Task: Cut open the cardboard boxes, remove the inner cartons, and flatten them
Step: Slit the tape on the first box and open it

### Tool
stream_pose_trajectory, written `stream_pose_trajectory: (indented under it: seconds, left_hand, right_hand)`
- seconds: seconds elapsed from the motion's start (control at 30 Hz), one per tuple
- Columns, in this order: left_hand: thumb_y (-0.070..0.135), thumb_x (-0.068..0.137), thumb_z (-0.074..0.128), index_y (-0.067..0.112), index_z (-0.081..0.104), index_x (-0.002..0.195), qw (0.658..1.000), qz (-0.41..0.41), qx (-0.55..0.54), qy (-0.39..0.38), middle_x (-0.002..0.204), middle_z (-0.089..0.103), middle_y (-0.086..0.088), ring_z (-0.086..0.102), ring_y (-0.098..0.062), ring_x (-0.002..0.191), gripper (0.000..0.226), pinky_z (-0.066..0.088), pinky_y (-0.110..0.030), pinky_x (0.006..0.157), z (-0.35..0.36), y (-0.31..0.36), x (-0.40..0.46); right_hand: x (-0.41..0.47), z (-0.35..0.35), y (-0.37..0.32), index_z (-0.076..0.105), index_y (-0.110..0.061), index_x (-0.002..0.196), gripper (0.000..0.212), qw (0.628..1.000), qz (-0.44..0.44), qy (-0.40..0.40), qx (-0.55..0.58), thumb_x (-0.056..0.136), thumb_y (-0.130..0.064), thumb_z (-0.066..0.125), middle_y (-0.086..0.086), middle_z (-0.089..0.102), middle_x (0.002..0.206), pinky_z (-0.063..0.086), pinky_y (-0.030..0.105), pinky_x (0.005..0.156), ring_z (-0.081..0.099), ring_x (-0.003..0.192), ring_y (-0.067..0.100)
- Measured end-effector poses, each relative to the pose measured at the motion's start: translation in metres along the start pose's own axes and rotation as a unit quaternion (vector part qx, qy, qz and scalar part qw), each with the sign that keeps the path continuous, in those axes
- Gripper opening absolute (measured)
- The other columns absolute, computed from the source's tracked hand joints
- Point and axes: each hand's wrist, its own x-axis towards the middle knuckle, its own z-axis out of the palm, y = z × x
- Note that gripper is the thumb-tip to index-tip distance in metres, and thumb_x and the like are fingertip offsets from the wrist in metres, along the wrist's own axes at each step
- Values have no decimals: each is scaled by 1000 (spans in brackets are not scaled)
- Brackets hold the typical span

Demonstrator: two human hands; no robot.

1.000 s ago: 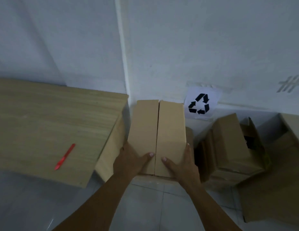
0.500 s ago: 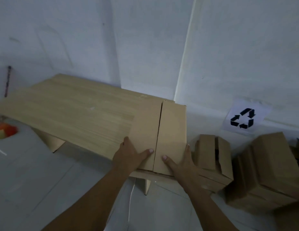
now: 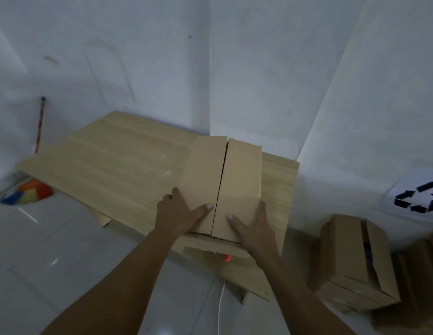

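Note:
I hold a closed brown cardboard box [image 3: 222, 180] with both hands above the right end of a low wooden table [image 3: 109, 165]. Its two top flaps meet in a seam down the middle. My left hand [image 3: 179, 213] grips the near left corner with the thumb on the left flap. My right hand [image 3: 256, 228] grips the near right corner with the thumb on the right flap. A red tip of the cutter [image 3: 227, 257] peeks out on the table under the box's near edge. Whether the box touches the table I cannot tell.
More cardboard boxes [image 3: 355, 257] lie on the tiled floor at the right, below a recycling sign [image 3: 418, 197] on the wall. A colourful object [image 3: 29, 194] lies on the floor at the left, beside a stick [image 3: 40, 124] leaning on the wall. A white cord [image 3: 220, 308] runs along the floor.
I have carried the box leftward from the floor pile by the recycling sign to above the table's right end. My grip on it is unchanged. The red cutter is now mostly hidden under the box.

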Motion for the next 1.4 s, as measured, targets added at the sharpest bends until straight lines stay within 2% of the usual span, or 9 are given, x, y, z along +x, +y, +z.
stream_pose_trajectory:
  seconds: [0.23, 0.53, 0.7, 0.83, 1.03, 1.17, 1.3, 1.37, 1.4]
  left_hand:
    - [84, 68, 61, 9, 31, 142, 999, 10, 26, -18, 138, 36, -20, 44, -40, 125, 109, 44, -48, 100, -9, -25, 85]
    - [76, 77, 59, 21, 37, 142, 991, 104, 33, -77, 136, 40, -22, 44, -42, 125, 88, 41, -47, 103, -21, -55, 183]
    - [75, 78, 58, 24, 34, 147, 983, 136, 54, -114, 143, 29, -21, 29, -40, 132, 89, 34, -47, 108, -20, -73, 207]
    - [81, 72, 57, 28, 32, 146, 977, 163, 92, -102, 144, 24, -16, 25, -39, 132, 93, 33, -48, 107, -15, -78, 209]
    - [83, 72, 53, 32, 22, 150, 960, 197, 147, -133, 151, 13, -13, 20, -38, 138, 98, 25, -49, 111, -13, -78, 208]
    - [81, 74, 57, 32, 27, 153, 966, 186, 68, -165, 152, 16, -15, 26, -39, 138, 98, 28, -48, 115, -18, -75, 212]
    - [74, 75, 62, 31, 37, 152, 956, 117, -142, -230, 153, 21, -5, 36, -27, 140, 92, 35, -34, 113, -17, -71, 215]
    - [65, 81, 65, 30, 40, 152, 939, 93, -218, -248, 153, 30, -2, 42, -21, 137, 83, 37, -28, 107, -17, -71, 216]
    - [65, 81, 64, 30, 41, 151, 932, 88, -248, -249, 152, 37, 0, 46, -19, 135, 81, 39, -29, 106, -17, -72, 216]
  right_hand:
    - [46, 65, -31, 2, -33, 159, 112, 998, 45, 20, 31, 77, -62, 73, 8, 49, 148, 42, 38, 103, 50, 131, 32]
    - [89, 147, -69, 3, -33, 160, 114, 984, 137, 92, 66, 77, -61, 75, 10, 47, 150, 39, 35, 104, 48, 133, 31]
    - [93, 180, -75, 18, -34, 155, 110, 974, 160, 125, 98, 68, -64, 79, 2, 56, 138, 47, 37, 100, 57, 121, 25]
    - [92, 193, -75, 35, -22, 146, 109, 959, 178, 172, 140, 58, -63, 86, 0, 60, 127, 53, 44, 98, 61, 112, 21]
    - [88, 197, -69, 56, -30, 129, 53, 946, 165, 177, 215, 82, -41, 78, -9, 68, 112, 55, 44, 95, 65, 103, 13]
    - [84, 184, -87, 57, -41, 127, 45, 948, 124, 191, 220, 84, -38, 70, -11, 68, 115, 55, 44, 95, 65, 104, 12]
    - [81, 145, -117, 58, -40, 133, 48, 953, 103, 209, 192, 87, -50, 56, -10, 59, 126, 47, 37, 100, 57, 112, 13]
    - [76, 128, -134, 71, -40, 110, 27, 957, 81, 184, 211, 98, -37, 47, -17, 68, 108, 48, 31, 91, 60, 104, 8]
    - [73, 123, -138, 73, -43, 100, 31, 961, 65, 177, 201, 101, -30, 44, -21, 70, 98, 49, 29, 87, 61, 99, 2]
